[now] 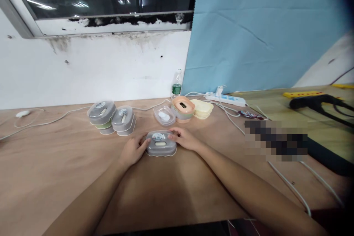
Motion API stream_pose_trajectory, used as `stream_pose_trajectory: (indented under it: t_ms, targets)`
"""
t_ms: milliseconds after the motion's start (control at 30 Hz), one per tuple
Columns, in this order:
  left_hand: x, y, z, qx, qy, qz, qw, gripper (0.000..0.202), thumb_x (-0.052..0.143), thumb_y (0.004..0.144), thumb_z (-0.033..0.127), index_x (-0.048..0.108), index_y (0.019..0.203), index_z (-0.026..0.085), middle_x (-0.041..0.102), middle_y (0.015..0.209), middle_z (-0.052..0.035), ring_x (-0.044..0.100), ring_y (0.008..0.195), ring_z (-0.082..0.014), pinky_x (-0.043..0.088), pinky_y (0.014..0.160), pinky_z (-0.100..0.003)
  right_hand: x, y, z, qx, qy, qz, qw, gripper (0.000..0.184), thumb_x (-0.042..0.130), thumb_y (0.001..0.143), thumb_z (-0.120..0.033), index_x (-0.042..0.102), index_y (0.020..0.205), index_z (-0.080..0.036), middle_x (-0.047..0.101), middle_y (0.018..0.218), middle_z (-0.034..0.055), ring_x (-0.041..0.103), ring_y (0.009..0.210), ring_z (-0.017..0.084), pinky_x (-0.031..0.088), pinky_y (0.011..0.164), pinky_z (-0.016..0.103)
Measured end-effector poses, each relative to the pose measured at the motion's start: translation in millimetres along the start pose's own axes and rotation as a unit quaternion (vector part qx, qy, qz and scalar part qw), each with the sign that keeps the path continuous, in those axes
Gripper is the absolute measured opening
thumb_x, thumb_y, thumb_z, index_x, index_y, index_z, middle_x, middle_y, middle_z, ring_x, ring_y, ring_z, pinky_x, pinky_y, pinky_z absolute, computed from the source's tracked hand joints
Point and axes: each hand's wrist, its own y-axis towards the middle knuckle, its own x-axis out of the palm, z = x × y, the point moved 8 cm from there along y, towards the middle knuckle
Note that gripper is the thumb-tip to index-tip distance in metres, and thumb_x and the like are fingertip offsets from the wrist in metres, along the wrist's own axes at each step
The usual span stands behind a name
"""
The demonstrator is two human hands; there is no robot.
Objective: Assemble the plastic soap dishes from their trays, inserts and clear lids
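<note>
A grey soap box with a clear lid point(160, 143) lies on the wooden table point(55, 169) in front of me. My left hand point(134, 150) presses against its left side, fingers curled on the edge. My right hand point(184, 138) grips its right side, fingers over the lid's top corner. Both hands hold the box between them.
Stacked grey and green soap boxes point(111, 117) sit behind at left. A clear lid point(164, 115), a pink box point(183, 108) and yellow trays point(203, 108) lie behind at right, near a water bottle point(177, 83) and a power strip point(225, 99). White cables point(287, 182) cross the right side.
</note>
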Motion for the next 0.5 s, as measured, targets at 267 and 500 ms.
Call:
stream_pose_trajectory:
  t_ms: [267, 500]
  targets:
    - [-4.0, -1, 6, 0.008, 0.015, -0.001, 1.000, 0.046, 0.040, 0.092, 0.051, 0.061, 0.121, 0.021, 0.071, 0.091, -0.0053, 0.065, 0.088, -0.0230, 0.048, 0.081, -0.033, 2, 1, -4, -0.014, 0.004, -0.018, 1.000, 0.040, 0.054, 0.085, -0.053, 0.068, 0.096, -0.017, 0.060, 0.070, 0.0000, 0.049, 0.059, 0.012, 0.035, 0.053, 0.021]
    - [-3.8, -1, 10, 0.014, 0.014, -0.017, 1.000, 0.046, 0.037, 0.094, 0.050, 0.062, 0.121, 0.024, 0.072, 0.096, -0.0055, 0.065, 0.090, -0.0224, 0.047, 0.082, -0.033, 1, 5, 1, -0.018, -0.009, -0.020, 1.000, 0.042, 0.056, 0.083, -0.055, 0.068, 0.092, -0.016, 0.055, 0.062, -0.0021, 0.046, 0.056, 0.010, 0.032, 0.051, 0.021]
